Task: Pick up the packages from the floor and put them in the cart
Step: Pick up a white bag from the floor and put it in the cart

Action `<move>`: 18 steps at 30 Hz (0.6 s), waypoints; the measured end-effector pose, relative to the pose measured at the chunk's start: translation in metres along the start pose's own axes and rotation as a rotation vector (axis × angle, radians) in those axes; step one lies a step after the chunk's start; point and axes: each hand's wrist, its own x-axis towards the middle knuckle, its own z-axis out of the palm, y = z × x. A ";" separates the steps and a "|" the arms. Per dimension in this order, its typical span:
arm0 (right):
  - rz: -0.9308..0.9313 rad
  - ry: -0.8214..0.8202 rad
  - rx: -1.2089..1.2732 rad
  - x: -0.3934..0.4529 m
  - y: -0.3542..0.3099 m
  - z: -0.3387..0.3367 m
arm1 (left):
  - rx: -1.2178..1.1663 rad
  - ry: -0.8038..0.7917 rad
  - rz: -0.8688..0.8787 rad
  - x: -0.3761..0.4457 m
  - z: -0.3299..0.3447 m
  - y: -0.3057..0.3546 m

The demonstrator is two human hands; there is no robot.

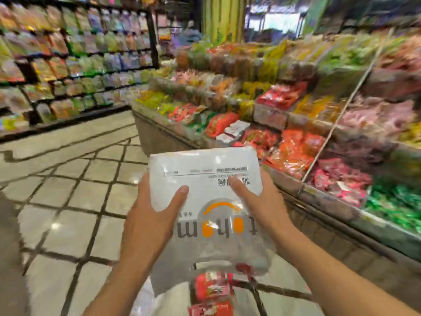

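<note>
A white plastic package with grey and orange lettering is held up in front of me with both hands. My left hand grips its left side, thumb across the front. My right hand grips its right side, thumb lying on the print. Below the package, the cart shows as a dark rim at the bottom of the view, with red packets and something white inside it. Most of the cart is hidden behind the package and my arms.
A low display bin full of colourful wrapped snacks runs along the right. Tall shelves of bagged goods line the left. A tiled floor opens ahead on the left. A grey shape sits at the left edge.
</note>
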 end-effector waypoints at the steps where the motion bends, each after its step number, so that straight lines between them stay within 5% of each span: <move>1: -0.023 0.060 -0.004 -0.009 -0.015 -0.027 | -0.009 -0.048 0.061 -0.004 0.006 0.027; 9: 0.012 0.535 -0.094 -0.133 -0.082 -0.238 | -0.173 -0.438 0.402 -0.092 0.094 0.197; 18: 0.128 0.975 -0.207 -0.350 -0.089 -0.434 | -0.287 -0.877 0.577 -0.314 0.197 0.329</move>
